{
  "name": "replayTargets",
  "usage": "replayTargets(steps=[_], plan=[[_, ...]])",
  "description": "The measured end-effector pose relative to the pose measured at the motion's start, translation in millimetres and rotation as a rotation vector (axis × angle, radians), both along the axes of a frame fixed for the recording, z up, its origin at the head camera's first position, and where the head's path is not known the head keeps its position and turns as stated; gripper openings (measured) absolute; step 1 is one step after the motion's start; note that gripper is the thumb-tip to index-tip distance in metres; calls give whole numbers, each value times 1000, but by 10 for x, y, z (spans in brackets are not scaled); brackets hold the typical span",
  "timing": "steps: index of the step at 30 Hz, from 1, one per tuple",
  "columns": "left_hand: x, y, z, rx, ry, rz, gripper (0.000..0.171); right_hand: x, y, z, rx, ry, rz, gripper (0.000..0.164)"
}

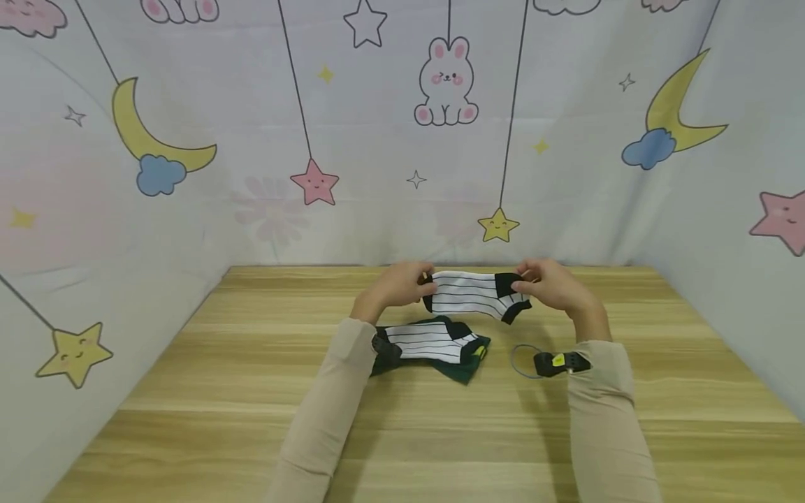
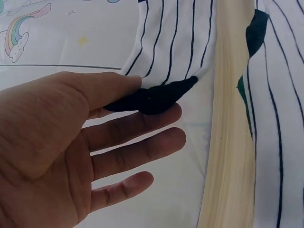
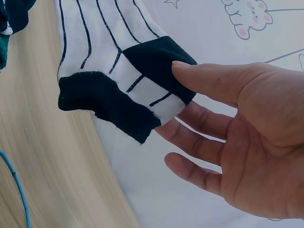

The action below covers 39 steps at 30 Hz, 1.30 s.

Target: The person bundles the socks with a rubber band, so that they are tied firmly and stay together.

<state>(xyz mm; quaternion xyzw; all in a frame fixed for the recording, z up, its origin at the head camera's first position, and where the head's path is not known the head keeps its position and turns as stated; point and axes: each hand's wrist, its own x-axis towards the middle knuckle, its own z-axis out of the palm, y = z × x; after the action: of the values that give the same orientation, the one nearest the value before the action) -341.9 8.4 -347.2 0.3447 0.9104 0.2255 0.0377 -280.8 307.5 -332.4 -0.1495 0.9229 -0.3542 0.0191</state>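
A white ankle sock (image 1: 465,292) with thin black stripes and black toe, heel and cuff hangs stretched between both hands over the far part of the table. My left hand (image 1: 402,283) pinches its black toe (image 2: 152,97) between thumb and fingers. At the other end, my right hand (image 1: 553,285) pinches the black heel (image 3: 159,59), and the black cuff (image 3: 107,97) hangs free below it. Closer in, a matching striped sock (image 1: 424,342) lies flat on top of dark green socks (image 1: 462,370); the left wrist hides part of that pile.
The wood-grain table (image 1: 472,447) ends at a white cloth backdrop (image 1: 377,140) printed with stars, moons and rabbits, with more cloth at both sides. A black wrist device (image 1: 560,363) with a thin blue cord loop (image 1: 512,360) sits at the right wrist.
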Motion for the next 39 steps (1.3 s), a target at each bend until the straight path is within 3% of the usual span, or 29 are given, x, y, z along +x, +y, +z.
replayTargets(steps=[5, 11, 16, 29, 39], plan=[[16, -63, 29, 19, -45, -22, 15, -24, -19, -45, -14, -5, 15, 30], [45, -173, 97, 55, -100, -40, 34, -44, -42, -34, -32, 19, 50, 25], [75, -265, 146, 76, -91, -62, 42, -54, -53, -4, -36, 33, 97, 23], [132, -409, 148, 148, -111, -116, 41, -1, -80, 32, -61, 22, 122, 24], [140, -556, 90, 236, -218, -168, 27, -3, -129, 49, -131, -15, 168, 25]])
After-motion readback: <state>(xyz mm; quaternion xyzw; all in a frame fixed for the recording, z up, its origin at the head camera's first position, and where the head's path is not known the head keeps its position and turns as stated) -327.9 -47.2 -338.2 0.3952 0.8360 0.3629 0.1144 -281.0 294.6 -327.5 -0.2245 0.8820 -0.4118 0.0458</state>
